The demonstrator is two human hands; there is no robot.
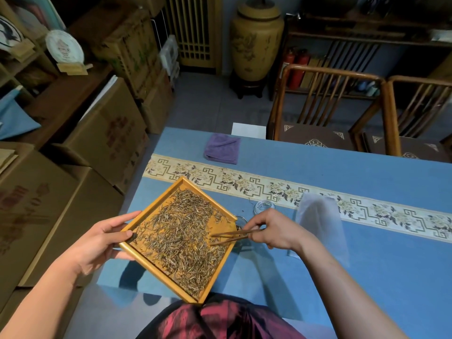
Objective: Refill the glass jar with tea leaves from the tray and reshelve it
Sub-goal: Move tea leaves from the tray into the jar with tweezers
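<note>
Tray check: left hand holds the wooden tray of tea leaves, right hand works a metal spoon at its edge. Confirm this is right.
One thing is wrong. The head view shows the right hand holding wooden tongs, not a metal spoon. The left hand does hold the tray of tea leaves.

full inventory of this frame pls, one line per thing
tray: 1, yellow wood, held tilted over the table's near left corner
tea leaves: loose pile, brown-green, in the tray
tongs: 1 pair, brown wood, tips on the tray's right edge
glass jar: 1, clear, mostly hidden behind tray corner and right hand
glass lid: 1, clear, on table beyond the right hand
plastic bag: 1, clear, on table to the right
cloth: 1, purple, folded, far table edge
table: 1, blue cover, patterned cream runner
chairs: 2, brown wood, behind table
urn: 1, yellow, on floor
cardboard boxes: several, brown, left
left hand: holds tray edge
right hand: holds tongs
</note>
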